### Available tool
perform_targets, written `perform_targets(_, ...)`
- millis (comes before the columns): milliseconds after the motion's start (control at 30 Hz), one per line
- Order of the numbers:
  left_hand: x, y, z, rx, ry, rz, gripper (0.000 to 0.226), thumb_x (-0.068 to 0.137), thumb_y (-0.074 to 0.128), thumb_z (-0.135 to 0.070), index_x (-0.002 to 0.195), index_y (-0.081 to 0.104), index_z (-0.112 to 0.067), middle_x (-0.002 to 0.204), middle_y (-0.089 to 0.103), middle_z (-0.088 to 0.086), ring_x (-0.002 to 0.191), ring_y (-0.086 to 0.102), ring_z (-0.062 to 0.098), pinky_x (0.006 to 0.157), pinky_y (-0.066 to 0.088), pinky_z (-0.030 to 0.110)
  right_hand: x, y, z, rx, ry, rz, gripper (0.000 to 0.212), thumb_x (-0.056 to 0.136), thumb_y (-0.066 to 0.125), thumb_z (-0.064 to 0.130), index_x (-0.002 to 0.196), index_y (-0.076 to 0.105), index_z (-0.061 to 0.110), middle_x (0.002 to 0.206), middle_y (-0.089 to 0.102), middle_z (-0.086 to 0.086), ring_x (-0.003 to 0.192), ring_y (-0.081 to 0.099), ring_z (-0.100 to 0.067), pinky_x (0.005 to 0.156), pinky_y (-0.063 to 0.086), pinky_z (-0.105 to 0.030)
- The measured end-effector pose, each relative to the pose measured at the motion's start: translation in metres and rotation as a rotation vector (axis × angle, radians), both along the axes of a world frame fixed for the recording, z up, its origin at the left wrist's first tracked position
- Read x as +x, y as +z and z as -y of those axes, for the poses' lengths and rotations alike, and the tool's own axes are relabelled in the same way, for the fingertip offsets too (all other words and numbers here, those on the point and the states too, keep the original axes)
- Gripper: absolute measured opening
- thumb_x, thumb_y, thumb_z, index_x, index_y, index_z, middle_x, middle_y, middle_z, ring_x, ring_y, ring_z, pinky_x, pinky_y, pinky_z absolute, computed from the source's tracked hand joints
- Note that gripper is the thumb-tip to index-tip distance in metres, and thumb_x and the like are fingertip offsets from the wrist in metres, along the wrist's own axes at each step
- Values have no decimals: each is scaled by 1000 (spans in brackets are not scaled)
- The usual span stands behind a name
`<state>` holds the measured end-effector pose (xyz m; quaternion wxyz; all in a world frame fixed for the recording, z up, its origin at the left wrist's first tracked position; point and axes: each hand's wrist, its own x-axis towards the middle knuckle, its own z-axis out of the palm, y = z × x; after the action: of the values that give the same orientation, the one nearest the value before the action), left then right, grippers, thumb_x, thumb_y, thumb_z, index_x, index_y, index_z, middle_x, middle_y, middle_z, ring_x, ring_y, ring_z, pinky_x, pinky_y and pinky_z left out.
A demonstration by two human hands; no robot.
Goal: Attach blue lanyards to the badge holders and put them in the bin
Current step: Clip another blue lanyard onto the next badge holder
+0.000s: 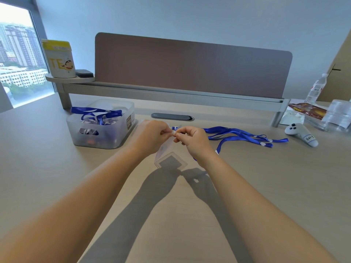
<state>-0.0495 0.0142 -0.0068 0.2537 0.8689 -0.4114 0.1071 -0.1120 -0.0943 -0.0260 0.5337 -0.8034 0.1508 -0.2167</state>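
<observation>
Currently mid-clip: left hand (152,134) & right hand (193,141) both pinching at top edge of clear badge holder (170,158), held just above worktop (57,177) w/ lower edge hanging down. Fingertips curled tight round lanyard end; clip itself too small to see. Blue lanyard (220,147) trails from under right hand toward loose lanyards (247,135) lying to the right. Bin (106,130) just left of hands, finished pieces inside. Best bet, judging: steady holder w/ left, thread clip thru slot w/ right, tug to check before dropping in bin. Legible writing: "TE" on yellow-topped tub (58,59); handwritten tag on white controller (302,134), approx "Hao".
</observation>
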Motion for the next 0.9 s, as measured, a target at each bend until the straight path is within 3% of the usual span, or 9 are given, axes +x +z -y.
perform_targets(167,-3,6,-3,74,-17,99,32,93,41,-23,113,61,-8,118,65,12,104,59,25,89,46,28,2,3,-2,-105,-12,16,22,93,48,11,102,64,-1,70,52,9,67,51,-2,61,40,-12)
perform_targets(433,-2,5,-2,99,-19,257,34,95,34,-24,110,59,-6,115,65,11,100,60,23,88,46,27,2,8,-7,-143,-16,21,20,93,47,13,97,62,0,84,56,-4,80,51,-13,64,41,-16)
perform_targets(567,0,4,0,-49,-6,123,29,91,45,-21,100,65,-2,103,69,16,91,60,27,80,46,30,2,9,-8,-67,25,61,23,90,46,9,69,52,17,70,55,1,73,51,-16,70,46,-28)
perform_targets(667,2,4,2,-134,-4,19,27,90,47,-18,94,67,0,96,70,18,80,54,22,74,45,30,2,9,-8,-34,32,79,21,89,47,8,70,51,16,67,55,3,65,51,-10,73,48,-29)
perform_targets(767,5,2,4,-196,5,-38,25,90,48,-17,95,67,-2,96,69,16,79,51,17,72,43,27,4,8,-8,-30,20,91,13,89,47,9,77,54,8,68,55,2,65,52,-9,78,49,-34)
perform_targets(900,6,0,7,-277,5,-91,23,89,49,-16,93,66,-1,90,65,12,80,50,17,71,45,29,5,8,-8,-7,15,121,10,88,47,7,81,54,5,68,55,0,65,52,-11,74,48,-33)
